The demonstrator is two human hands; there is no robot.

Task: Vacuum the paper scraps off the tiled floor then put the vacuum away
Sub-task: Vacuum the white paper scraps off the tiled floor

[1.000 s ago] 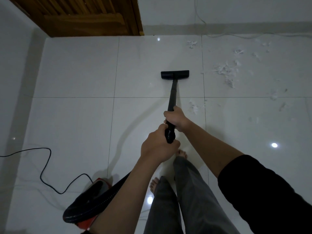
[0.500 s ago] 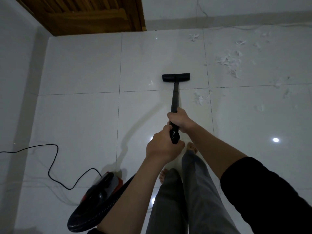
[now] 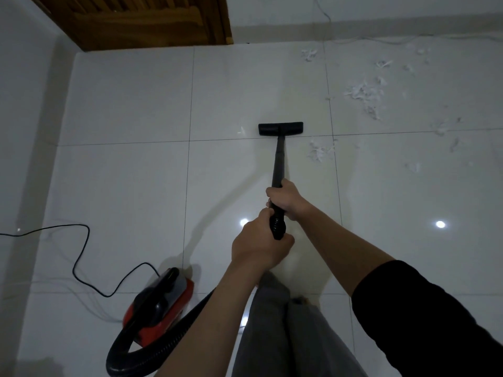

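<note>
While both hands grip the straight black plastic vacuum wand, its flat black rectangular floor nozzle sits on the glossy white tiled floor, just above a grout line. Right hand wraps the wand higher up; left hand clenches the ribbed black cuff at its lower end. Torn white paper scraps lie scattered to the right of the nozzle, nearest clump just beside the wand, not touching the nozzle. Red and black canister vacuum body rests on the floor at lower left, ribbed black hose looping from it under the left forearm. Thin black power cord snakes left from the canister. Brown wooden door at top left. Grey trouser legs and black sleeve below
</note>
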